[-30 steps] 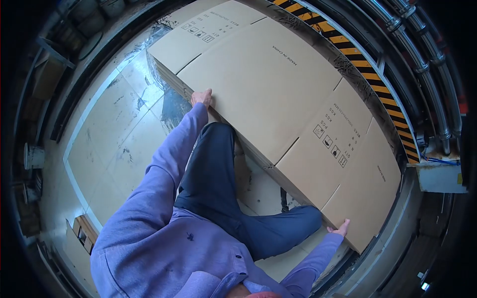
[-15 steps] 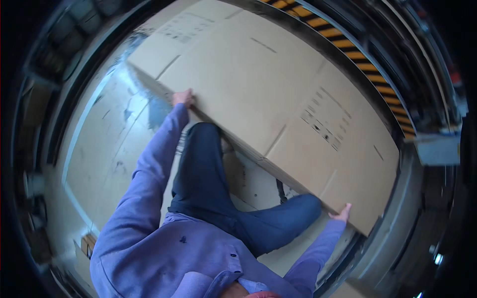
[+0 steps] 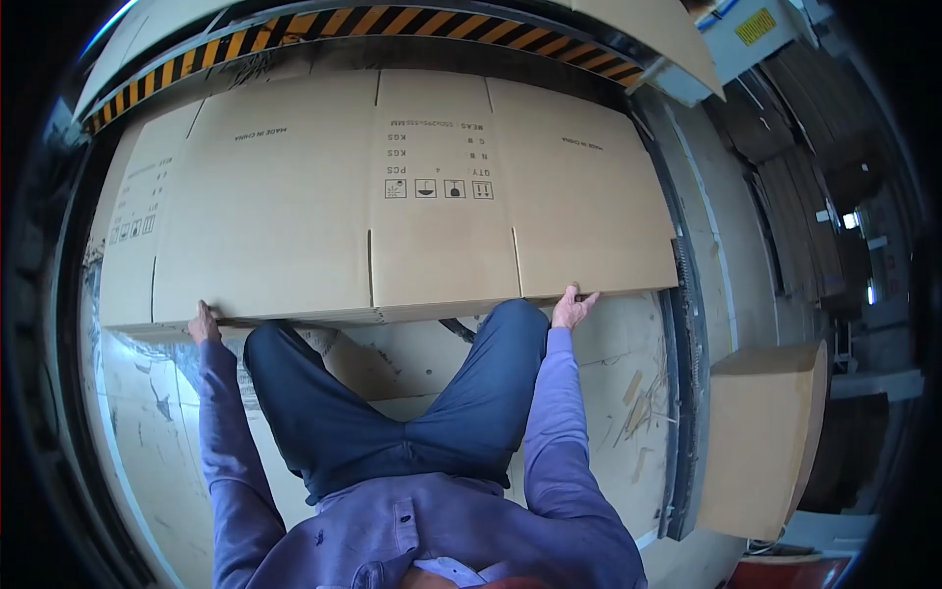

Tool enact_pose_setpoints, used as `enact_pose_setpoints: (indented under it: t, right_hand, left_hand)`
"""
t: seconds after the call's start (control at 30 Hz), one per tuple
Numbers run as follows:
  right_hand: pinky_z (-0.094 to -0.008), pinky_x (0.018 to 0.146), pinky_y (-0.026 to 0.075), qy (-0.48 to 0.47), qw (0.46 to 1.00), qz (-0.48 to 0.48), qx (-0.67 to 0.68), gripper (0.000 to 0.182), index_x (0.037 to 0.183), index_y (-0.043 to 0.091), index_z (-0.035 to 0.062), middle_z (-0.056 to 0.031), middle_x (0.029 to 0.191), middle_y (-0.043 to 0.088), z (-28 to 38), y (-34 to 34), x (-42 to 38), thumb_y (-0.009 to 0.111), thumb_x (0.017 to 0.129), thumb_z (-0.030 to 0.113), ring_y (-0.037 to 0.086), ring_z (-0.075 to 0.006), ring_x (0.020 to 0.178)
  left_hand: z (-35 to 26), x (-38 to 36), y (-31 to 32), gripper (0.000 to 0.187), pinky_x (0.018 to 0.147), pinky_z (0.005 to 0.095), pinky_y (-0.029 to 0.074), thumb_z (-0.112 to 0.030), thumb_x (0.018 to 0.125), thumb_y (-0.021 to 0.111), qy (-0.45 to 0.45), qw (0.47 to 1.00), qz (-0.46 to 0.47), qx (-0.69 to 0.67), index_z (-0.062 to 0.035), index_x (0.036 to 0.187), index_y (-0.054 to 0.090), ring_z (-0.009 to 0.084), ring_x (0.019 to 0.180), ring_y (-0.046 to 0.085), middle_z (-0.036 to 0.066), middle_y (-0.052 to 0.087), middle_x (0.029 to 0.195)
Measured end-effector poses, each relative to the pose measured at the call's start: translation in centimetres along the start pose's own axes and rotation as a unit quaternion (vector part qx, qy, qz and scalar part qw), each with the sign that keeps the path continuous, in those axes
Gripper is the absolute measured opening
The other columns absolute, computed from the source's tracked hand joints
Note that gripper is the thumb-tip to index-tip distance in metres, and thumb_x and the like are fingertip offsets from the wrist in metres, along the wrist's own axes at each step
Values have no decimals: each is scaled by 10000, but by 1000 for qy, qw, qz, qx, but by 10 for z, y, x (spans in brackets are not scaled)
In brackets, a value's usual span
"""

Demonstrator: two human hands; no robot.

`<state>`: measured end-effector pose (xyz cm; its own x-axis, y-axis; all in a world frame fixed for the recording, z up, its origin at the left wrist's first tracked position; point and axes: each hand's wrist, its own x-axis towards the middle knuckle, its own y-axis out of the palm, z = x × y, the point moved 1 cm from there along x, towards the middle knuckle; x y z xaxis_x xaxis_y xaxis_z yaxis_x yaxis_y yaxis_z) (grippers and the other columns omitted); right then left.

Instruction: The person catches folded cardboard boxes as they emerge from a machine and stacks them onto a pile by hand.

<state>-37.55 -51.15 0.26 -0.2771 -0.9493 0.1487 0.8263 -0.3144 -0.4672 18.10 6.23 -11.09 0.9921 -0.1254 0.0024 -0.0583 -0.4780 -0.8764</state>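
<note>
A wide stack of flattened cardboard boxes (image 3: 294, 196) spans the head view in front of me, its printing upside down to me. The near edge lies at my knees. My left hand (image 3: 204, 324) grips that edge near its left end, thumb over the top and fingers partly hidden below. Toward the right end, my right hand (image 3: 572, 307) holds the same edge, with a finger on the top face and part of the hand under it. Both knees touch or nearly touch the near edge between my hands.
A black-and-orange striped rail (image 3: 432, 22) runs behind the cardboard. Dark metal rails (image 3: 684, 393) flank the floor on the right, with a cardboard box (image 3: 756, 442) beyond them. Scraps (image 3: 640, 407) lie on the floor by my right arm. More cardboard stacks (image 3: 824, 147) stand farther right.
My view has turned, so the cardboard now lies level across it instead of slanting. Both hands remain on its near edge, and the box at the right has come into fuller view.
</note>
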Motion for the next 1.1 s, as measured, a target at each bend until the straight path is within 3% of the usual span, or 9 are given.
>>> enact_pose_setpoints:
  t: [0.1,0.17,0.23,0.47,0.7,0.8,0.9,1.0,1.1]
  right_hand:
    - [-348,955,362,25,999,27,41,787,1337,150,-75,-295,1291,339,11,-5,-4,527,780,332,420,-359,1143]
    - [-348,956,359,18,998,34,57,757,1341,159,-65,-292,1295,339,-9,1,4,501,797,335,411,-363,1153]
    - [-352,950,357,2,1000,23,12,745,1346,155,-49,-276,1278,370,-31,8,14,475,802,349,450,-357,1105]
    - [-363,971,320,61,994,57,70,668,1277,324,-67,-281,1277,371,-3,-17,20,394,838,431,403,-365,1151]
    - [-564,853,367,192,978,69,31,934,1293,284,3,-166,1294,332,-27,11,63,622,639,578,356,-384,1164]
    - [-593,882,316,310,938,144,59,1032,1342,223,63,-171,1368,238,4,6,58,692,565,555,289,-408,1207]
    - [-611,910,250,347,910,218,53,1025,1368,204,141,-173,1406,178,-1,17,79,697,558,531,206,-419,1248]
    - [-592,933,210,353,892,277,52,966,1359,239,199,-156,1404,196,7,20,72,644,563,568,188,-400,1254]
    - [-571,939,203,391,874,288,24,908,1328,299,237,-101,1364,287,6,20,76,624,551,574,236,-370,1228]
  left_hand:
    - [-46,-22,-30,169,496,450,448,-256,838,464,-195,961,4,-198,-133,953,476,347,547,555,203,542,622]
    - [-39,-31,-37,220,506,445,450,-325,816,492,11,1000,10,-21,-133,923,506,303,590,549,203,549,698]
    - [-43,-34,-40,333,549,423,454,-432,771,530,-206,924,65,-316,-141,932,527,243,766,555,167,553,878]
    - [-85,-70,-85,669,795,461,397,-538,766,506,-314,779,-36,-542,-174,1305,352,308,1120,428,110,316,1334]
    - [-110,-46,-85,828,726,441,420,-673,656,535,-381,871,-23,-308,-8,1149,529,286,888,546,156,587,1018]
    - [-47,15,-46,785,728,408,443,-670,635,552,-289,939,-9,-185,20,1003,617,274,802,581,163,630,823]
    - [-114,-2,-77,759,794,382,430,-663,633,554,-341,908,74,-230,-13,1021,616,256,901,566,169,601,984]
    - [-83,31,-51,702,885,369,397,-624,653,566,-375,846,125,-358,-80,1097,583,249,1019,538,139,556,1133]
    - [-103,30,-75,1008,1035,443,199,-622,611,610,-353,904,152,-186,-20,1339,256,324,1248,313,197,365,1328]
